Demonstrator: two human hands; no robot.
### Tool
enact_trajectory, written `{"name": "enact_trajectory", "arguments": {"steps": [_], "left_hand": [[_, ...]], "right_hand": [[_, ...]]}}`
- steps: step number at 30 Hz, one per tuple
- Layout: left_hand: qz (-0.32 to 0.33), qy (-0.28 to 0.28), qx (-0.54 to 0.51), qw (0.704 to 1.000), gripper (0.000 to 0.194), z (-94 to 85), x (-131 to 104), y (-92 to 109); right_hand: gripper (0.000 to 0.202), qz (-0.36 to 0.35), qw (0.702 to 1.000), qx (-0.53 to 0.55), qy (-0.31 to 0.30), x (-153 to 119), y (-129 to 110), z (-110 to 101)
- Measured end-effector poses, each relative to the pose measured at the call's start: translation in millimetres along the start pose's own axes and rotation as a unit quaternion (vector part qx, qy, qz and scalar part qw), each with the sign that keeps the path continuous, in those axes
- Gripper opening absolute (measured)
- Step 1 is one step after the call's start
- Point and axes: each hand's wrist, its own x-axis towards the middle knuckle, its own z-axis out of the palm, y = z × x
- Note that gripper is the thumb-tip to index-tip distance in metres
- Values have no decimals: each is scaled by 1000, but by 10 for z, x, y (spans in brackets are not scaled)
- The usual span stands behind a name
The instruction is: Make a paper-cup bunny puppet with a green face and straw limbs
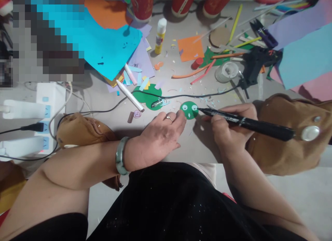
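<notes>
Right hand: the person's right hand [230,128] is wrapped around a black marker [261,125], thumb and fingers closed on its front half.
Marker tip: left of that grip, at the right-hand white eye of a green disc [189,110]; from here I can't tell if it touches.
Green disc: flat on the table [166,85] between both hands, carrying two white eyes and a small white diamond.
Left hand: the left hand [158,135] lies palm down, fingers loosely stretched, fingertips at the disc's left edge.
Beyond the left hand: a lobed green paper [149,95], a white pen [129,95] and, farther off, a glue stick [160,37].
Beyond the right grip: a clear round object [226,73], then a black glue gun [255,63] farther out to the right.
Right of the right grip: brown cloth [280,151], just beside the wrist.
</notes>
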Motion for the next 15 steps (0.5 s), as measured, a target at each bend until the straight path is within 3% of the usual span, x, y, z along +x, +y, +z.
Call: {"name": "enact_trajectory", "arguments": {"steps": [3, 8, 15], "left_hand": [[-1, 2, -5, 1000, 72, 1, 1, -2], [-2, 5, -6, 1000, 72, 12, -5, 7], [-1, 1, -1, 1000, 71, 7, 8, 11]], "right_hand": [[21, -71, 997, -31, -10, 17, -114, 12], [15, -116, 990, -75, -24, 49, -203, 11], [33, -123, 972, -189, -67, 12, -179, -5]]}}
